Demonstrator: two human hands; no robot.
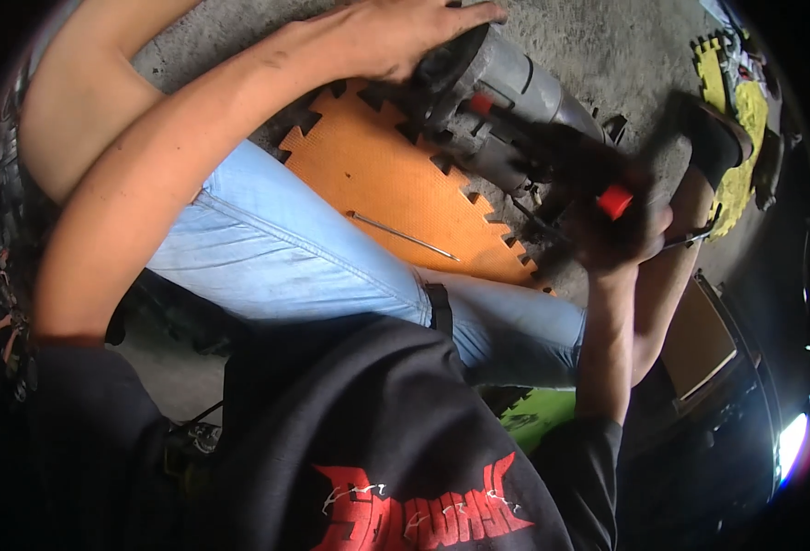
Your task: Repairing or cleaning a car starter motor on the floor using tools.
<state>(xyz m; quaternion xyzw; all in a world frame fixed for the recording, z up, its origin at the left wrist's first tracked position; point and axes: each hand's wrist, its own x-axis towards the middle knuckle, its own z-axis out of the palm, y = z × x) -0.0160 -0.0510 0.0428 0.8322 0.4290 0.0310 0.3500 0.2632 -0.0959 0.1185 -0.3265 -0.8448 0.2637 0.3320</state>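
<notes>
At the top middle, my left hand (pixel 391 41) curls over the dark end of a grey metal cylindrical machine part (pixel 506 69), one finger stretched along its top. The part lies tilted on the floor beside an orange foam mat (pixel 368 161). My right hand (pixel 614 234) is closed around a dark power tool with a red patch (pixel 614 200) near my fingers. Motion smears the tool, so its exact kind does not show. It reaches across the machine part's near side. On the mat lies a thin metal rod (pixel 405 236).
My legs in light blue jeans (pixel 304 248) border the mat on the near side. Yellow foam mat pieces (pixel 740 138) lie at the far right, with a green mat (pixel 538 418) below my knee. A dark panel with a tan rectangle (pixel 699 344) stands at the right.
</notes>
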